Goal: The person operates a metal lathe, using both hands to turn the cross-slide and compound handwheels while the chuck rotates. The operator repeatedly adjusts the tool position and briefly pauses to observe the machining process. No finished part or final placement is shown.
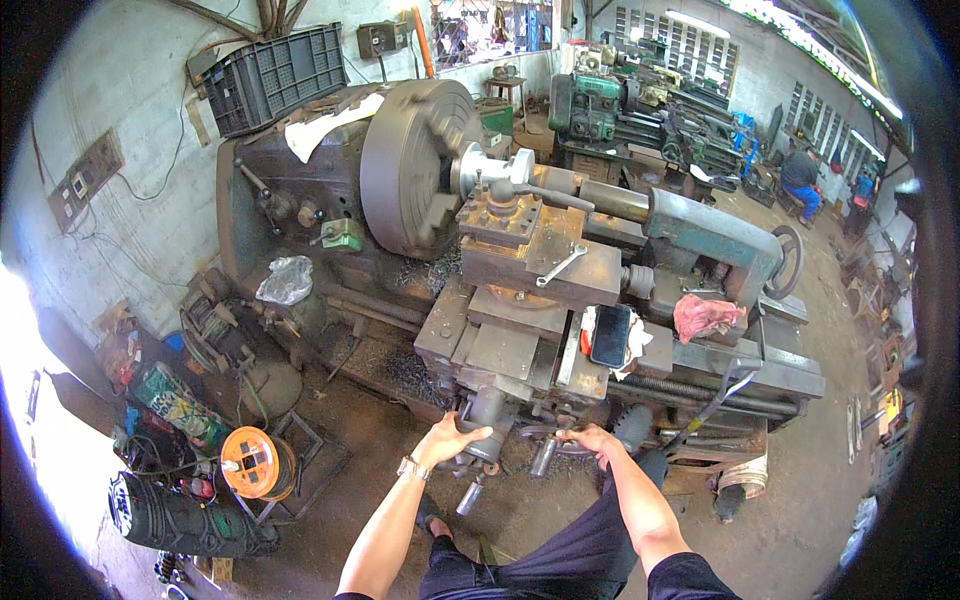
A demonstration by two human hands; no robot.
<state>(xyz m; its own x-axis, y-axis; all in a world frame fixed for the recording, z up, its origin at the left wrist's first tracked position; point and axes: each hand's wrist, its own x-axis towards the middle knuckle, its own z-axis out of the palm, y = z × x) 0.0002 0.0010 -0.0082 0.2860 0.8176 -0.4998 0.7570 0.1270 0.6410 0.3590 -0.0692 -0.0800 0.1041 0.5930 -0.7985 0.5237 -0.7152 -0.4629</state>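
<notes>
Metal crank grip (543,458) lies just below the fingertips of the right hand (596,441), its long axis slanting, lower end toward the person and slightly left. Those fingers are bent, nearly together; whether they grip it I cannot tell. The left hand (447,442) spreads its thumb at a cylindrical collar (487,409), fingers partly hidden, hold unclear.

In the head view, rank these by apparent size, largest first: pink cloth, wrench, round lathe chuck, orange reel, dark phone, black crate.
1. Round lathe chuck
2. Black crate
3. Orange reel
4. Pink cloth and dark phone: too alike to rank
5. Wrench
</notes>
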